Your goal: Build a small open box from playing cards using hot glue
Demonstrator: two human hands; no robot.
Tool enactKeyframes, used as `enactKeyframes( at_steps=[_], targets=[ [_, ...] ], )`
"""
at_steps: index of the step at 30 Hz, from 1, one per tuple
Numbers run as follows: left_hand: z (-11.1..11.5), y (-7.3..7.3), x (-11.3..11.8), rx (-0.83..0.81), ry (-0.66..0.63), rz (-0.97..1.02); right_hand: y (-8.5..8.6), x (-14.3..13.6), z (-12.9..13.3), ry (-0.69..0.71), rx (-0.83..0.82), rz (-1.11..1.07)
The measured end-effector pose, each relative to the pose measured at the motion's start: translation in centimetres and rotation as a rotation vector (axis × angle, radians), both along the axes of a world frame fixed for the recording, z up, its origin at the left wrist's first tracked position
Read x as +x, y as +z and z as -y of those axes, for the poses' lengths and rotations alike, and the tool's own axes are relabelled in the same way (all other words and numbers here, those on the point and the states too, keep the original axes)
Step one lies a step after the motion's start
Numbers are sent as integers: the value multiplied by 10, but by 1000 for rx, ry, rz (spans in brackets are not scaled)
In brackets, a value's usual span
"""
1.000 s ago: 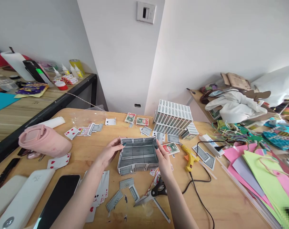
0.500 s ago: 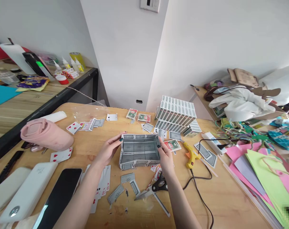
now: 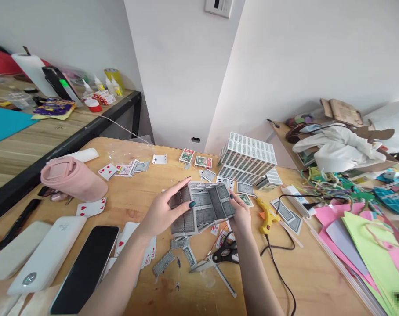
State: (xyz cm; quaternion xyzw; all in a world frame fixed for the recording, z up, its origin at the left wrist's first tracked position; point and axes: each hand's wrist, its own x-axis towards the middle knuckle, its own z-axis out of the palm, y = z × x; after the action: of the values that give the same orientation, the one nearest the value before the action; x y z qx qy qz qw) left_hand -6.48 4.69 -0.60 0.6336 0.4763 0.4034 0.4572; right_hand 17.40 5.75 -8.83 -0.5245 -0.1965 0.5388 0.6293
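Note:
Between my hands is an open box made of playing cards (image 3: pixel 203 206), its grey patterned card backs showing inside and out. My left hand (image 3: pixel 165 210) grips its left end wall, thumb on the near side and fingers behind. My right hand (image 3: pixel 239 208) is closed on the right end. The box is tilted, raised a little over the table. Below it lie cut card pieces (image 3: pixel 164 262) and a pair of scissors (image 3: pixel 215 258) with black handles. To the right of my right hand rests a yellow glue gun (image 3: pixel 267 217) with a black cord.
A block of stacked card packs (image 3: pixel 248 156) stands at the back right. Coloured paper (image 3: pixel 357 245) and a power strip (image 3: pixel 297 199) lie at right. On the left are a pink roll (image 3: pixel 74 180), a phone (image 3: pixel 87 267), a white power bank (image 3: pixel 48 254) and loose cards (image 3: pixel 91 207).
The card box has been turned and tilted, so its left end wall now faces me more. My left thumb has moved onto that wall. The whole view has shifted slightly.

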Motion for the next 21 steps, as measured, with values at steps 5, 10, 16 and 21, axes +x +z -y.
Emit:
enactKeyframes(
  at_steps=[5, 10, 16, 21],
  targets=[
    [6, 14, 7, 82, 16, -75, 3, 2, 4, 17, -18, -122],
    [7, 8, 10, 86, 21, 12, 2, 4, 3, 27, -3, -132],
    [1, -1, 14, 99, 8, 144, -2, 5, 2, 29, 1, -129],
    [-9, -12, 13, -71, 158, 260, -2, 1, 3, 36, -5, -97]
  ],
)
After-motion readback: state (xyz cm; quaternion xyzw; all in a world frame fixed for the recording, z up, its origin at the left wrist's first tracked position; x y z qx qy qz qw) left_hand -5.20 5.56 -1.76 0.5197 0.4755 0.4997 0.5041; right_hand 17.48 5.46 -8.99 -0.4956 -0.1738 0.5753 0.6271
